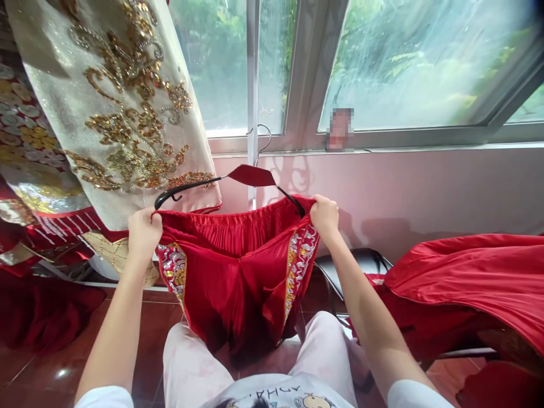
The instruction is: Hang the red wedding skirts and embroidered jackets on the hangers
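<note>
Red satin trousers (238,283) with an elastic waist and sequined side panels hang stretched between my hands above my lap. My left hand (145,229) is closed on the left end of the waistband. At its right end, my right hand (324,216) grips the fabric with curled fingers. A black clothes hanger (187,186) with a dark red middle piece (251,175) rises behind the waistband. Its right arm dips inside the waist, while its left tip is beside my left hand. The metal hook points up, free of any rail.
A cream cloth with gold sequin embroidery (140,113) hangs at the left, beside other decorated garments. At right, red fabric (467,277) is draped near a black chair (357,266). A window (395,62) and pink wall (382,187) stand ahead.
</note>
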The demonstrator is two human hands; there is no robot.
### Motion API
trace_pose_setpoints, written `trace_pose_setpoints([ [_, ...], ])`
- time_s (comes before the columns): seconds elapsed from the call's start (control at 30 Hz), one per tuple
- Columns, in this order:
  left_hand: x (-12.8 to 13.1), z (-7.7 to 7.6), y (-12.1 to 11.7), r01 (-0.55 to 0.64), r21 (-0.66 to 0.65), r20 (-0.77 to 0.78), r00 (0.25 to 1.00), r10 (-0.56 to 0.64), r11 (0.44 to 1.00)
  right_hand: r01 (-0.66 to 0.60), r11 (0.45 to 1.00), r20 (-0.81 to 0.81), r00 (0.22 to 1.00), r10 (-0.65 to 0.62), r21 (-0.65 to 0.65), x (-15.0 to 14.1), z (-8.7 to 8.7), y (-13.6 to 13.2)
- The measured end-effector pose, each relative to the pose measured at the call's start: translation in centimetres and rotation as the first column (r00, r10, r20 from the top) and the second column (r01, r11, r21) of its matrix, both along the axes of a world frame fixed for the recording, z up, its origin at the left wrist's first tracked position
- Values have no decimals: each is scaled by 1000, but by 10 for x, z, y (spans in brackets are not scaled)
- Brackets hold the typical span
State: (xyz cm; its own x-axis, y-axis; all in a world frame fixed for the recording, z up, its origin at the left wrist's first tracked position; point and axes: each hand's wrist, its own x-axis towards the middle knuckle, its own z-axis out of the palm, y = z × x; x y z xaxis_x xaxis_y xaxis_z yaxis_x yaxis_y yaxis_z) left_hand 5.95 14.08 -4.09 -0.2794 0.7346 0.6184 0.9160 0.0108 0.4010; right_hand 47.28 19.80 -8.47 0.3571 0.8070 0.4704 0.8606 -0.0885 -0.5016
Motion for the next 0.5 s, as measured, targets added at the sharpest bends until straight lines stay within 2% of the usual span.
trace_pose_setpoints([
  [0.1,-6,-15,-4,-67,-95,-93,994,58,993,-48,999,46,998,48,-16,15,1,-5],
  [0.17,-5,-24,-7,-96,-106,-169,982,78,990,-34,999,87,996,36,-24,22,-1,-9],
  [0.27,2,-29,-13,-189,-73,-270,949,163,979,-12,1000,182,983,14,-14,33,-7,-17],
  [0.33,6,-31,-18,-249,-117,-285,936,208,961,1,1000,264,965,-8,27,40,-13,-24],
  [0.43,8,-41,-21,-264,-236,-180,958,225,935,51,999,335,941,-55,19,50,-26,-33],
  [0.5,6,-55,-19,-167,-285,9,984,176,944,74,995,285,957,-51,-71,57,-36,-39],
])
